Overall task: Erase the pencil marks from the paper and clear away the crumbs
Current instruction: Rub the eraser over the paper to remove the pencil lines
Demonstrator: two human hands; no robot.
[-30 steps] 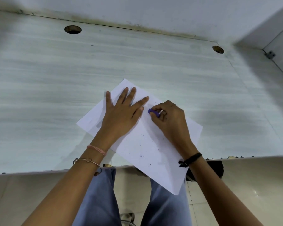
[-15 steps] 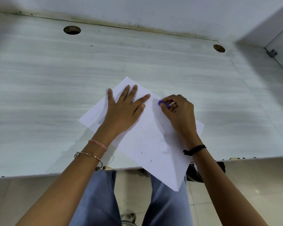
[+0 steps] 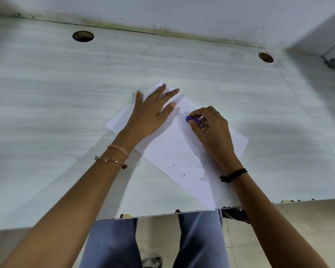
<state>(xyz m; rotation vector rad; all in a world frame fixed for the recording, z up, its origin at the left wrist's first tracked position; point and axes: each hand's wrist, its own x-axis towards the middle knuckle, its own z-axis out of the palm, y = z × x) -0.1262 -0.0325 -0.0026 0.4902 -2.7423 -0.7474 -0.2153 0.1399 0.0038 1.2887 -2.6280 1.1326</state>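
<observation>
The white paper sheet (image 3: 174,151) is pinned flat on the pale wood-grain table (image 3: 46,93) by the spread left hand (image 3: 149,113); a small purple eraser (image 3: 192,119) is pinched against it by the curled right hand (image 3: 211,128).

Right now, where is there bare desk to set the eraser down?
Bare desk: left of the paper, short of the left hole; right of it, short of the right hole. Crowded: the paper, under left hand, right hand, eraser, crumbs.

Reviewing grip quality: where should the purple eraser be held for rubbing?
Pinch the eraser across its long sides, coming from the right and above, as the right hand does: it is a small block, and its left tip must stay bare against the paper.
</observation>
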